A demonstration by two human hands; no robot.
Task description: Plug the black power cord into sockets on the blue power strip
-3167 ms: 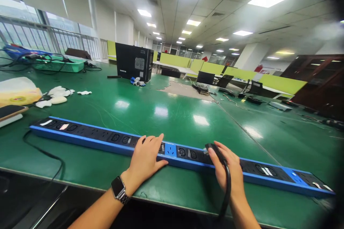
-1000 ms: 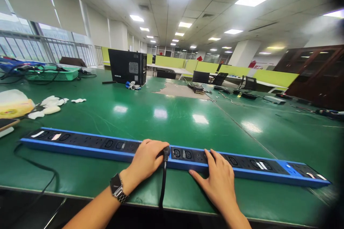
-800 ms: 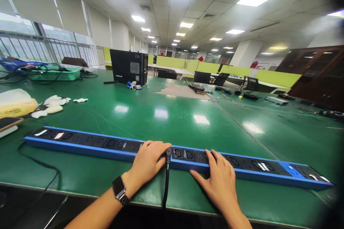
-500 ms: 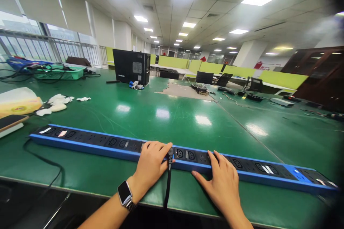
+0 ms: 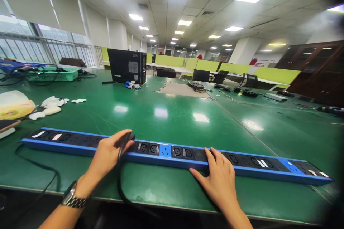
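A long blue and black power strip (image 5: 166, 151) lies across the green table, its sockets facing up. My left hand (image 5: 110, 150), with a watch on the wrist, is closed around a black power plug (image 5: 130, 136), lifted over the strip's left-middle part. The plug's cable (image 5: 119, 179) hangs down over the table's front edge. The plug's prongs are not visible. Right of the strip's middle, my right hand (image 5: 220, 173) grips the strip, fingers on top and thumb against its near side. A blue socket block shows between the two hands.
A black computer case (image 5: 126, 66) stands farther back, with gloves (image 5: 133, 85) beside it. At left are a green basket (image 5: 53, 75) of cables, white scraps (image 5: 52, 105) and a phone-like object (image 5: 9, 125). Electronic parts (image 5: 197, 86) lie at the back. The near table edge runs below my hands.
My left hand has moved left and up with the plug, away from the blue socket block, which is now uncovered. My right hand keeps its place on the strip. The view has shifted slightly.
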